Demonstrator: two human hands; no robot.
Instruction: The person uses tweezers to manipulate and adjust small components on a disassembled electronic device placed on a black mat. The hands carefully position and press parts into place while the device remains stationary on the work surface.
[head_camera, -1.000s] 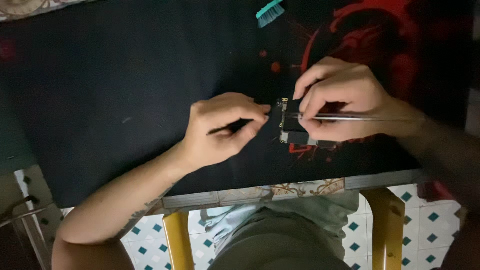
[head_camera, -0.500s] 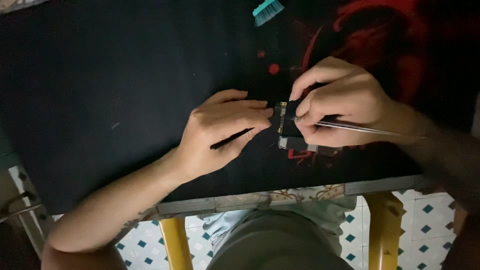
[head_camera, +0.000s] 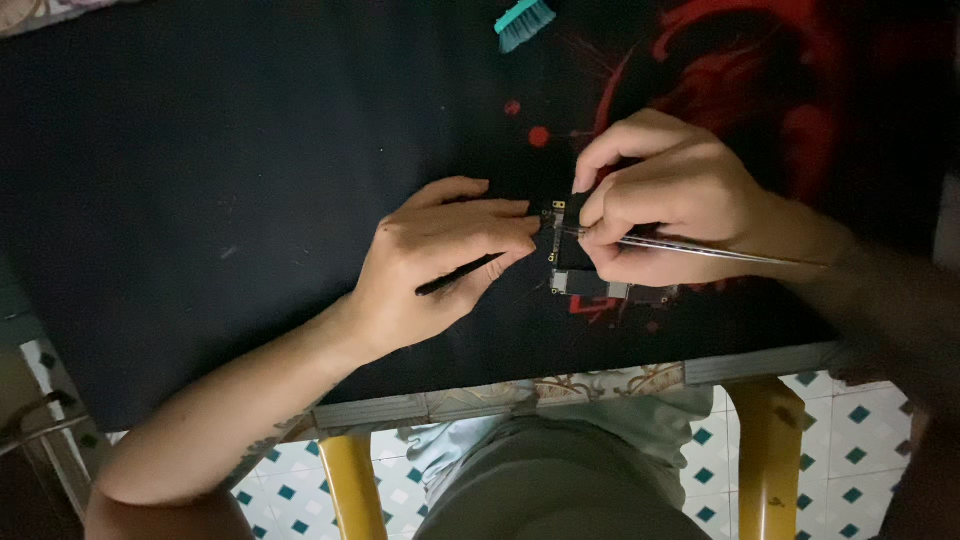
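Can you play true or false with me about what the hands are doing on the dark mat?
1. The right hand holds a thin metal tool. True.
2. The left hand is empty. False: its grip is on a slim black tool.
3. A small circuit board lies between the two hands on the dark mat. True.
4. The teal brush is in the right hand. False: it lies alone at the far edge of the mat, away from both hands.
5. The table has yellow legs. True.
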